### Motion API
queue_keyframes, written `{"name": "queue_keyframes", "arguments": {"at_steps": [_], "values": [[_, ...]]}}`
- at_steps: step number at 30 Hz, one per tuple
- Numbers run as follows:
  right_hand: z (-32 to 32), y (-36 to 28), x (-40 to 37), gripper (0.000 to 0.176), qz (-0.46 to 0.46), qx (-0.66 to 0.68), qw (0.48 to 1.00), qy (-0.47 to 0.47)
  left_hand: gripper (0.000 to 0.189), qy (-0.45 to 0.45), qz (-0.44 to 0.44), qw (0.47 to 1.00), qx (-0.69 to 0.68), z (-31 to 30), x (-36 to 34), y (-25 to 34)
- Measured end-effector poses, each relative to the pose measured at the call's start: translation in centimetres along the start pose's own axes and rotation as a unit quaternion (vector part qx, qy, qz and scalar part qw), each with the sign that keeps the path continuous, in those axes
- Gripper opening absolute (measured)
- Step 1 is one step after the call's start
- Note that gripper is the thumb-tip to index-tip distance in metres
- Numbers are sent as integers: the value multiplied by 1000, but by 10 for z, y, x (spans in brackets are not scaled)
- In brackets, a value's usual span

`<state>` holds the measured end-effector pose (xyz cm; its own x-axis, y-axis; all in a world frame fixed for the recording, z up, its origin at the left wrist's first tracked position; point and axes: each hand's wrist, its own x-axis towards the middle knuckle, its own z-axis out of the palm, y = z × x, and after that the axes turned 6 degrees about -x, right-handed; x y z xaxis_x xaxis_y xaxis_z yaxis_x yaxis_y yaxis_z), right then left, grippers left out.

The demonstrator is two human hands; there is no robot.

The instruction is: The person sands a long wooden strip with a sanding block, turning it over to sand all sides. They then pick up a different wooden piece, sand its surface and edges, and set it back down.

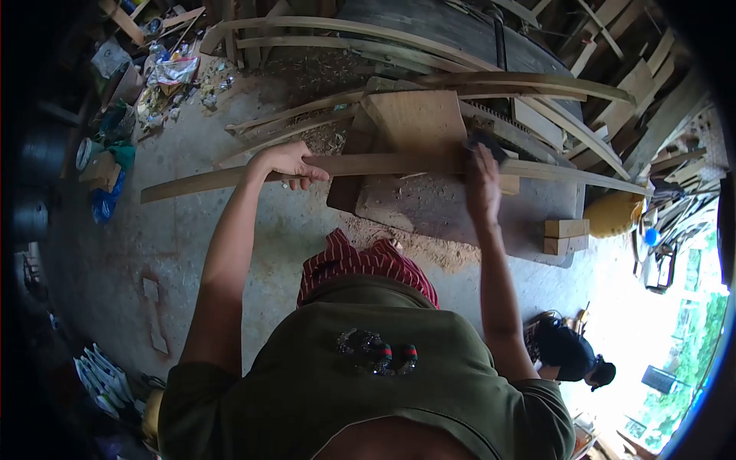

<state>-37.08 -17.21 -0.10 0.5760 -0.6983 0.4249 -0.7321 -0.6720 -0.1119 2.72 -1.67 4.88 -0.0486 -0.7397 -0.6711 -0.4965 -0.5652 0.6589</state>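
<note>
A long wooden strip [368, 164] lies crosswise in front of me, its left end reaching past the workbench. My left hand [295, 164] is closed around the strip left of the bench, thumb on top. Over the strip's right part, my right hand [483, 184] is slightly blurred and holds a dark hand-sized object [491, 148] whose kind I cannot make out. A wide light board [418, 119] lies on the worn bench top [460, 211], just beyond the strip.
Several long curved wood strips [337, 25] lie beyond the bench. Small wood blocks [566, 228] sit near its right corner. Sawdust [437, 249] covers the floor by my feet. Plastic bags and scraps [170, 73] lie far left. Another person [566, 353] is at lower right.
</note>
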Motion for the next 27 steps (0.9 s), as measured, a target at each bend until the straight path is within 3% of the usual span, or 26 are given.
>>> {"name": "queue_keyframes", "arguments": {"at_steps": [1,3,4,7,9,11,13,16,19,21,24,27], "values": [[1,23,-3,44,13,-31,999,2,46,-61,-19,998,-18,-2,-4,6],[-7,42,-4,45,27,-77,997,-7,44,-88,-6,995,-39,-2,-5,6],[-4,45,-6,43,60,-41,997,0,42,-119,7,991,-60,2,-5,5],[7,49,-10,43,67,-17,997,42,41,-81,52,993,-63,9,-11,-1],[-2,41,-7,43,82,15,993,82,40,-33,47,998,-20,12,-32,21],[-5,37,-7,44,94,48,988,116,32,168,101,950,243,13,-56,50],[-1,35,-7,44,113,54,979,159,33,198,74,933,290,12,-61,60],[0,29,-8,44,133,59,974,177,32,366,213,830,362,16,-44,47],[9,15,-7,45,168,56,964,200,29,350,170,835,389,16,-28,41],[7,0,-1,49,109,61,975,184,32,324,178,855,365,4,-19,43],[11,-72,17,54,-23,116,988,96,34,233,110,922,287,-14,-8,49],[10,-142,36,54,-108,157,980,62,35,212,170,923,271,-11,-10,41]]}}
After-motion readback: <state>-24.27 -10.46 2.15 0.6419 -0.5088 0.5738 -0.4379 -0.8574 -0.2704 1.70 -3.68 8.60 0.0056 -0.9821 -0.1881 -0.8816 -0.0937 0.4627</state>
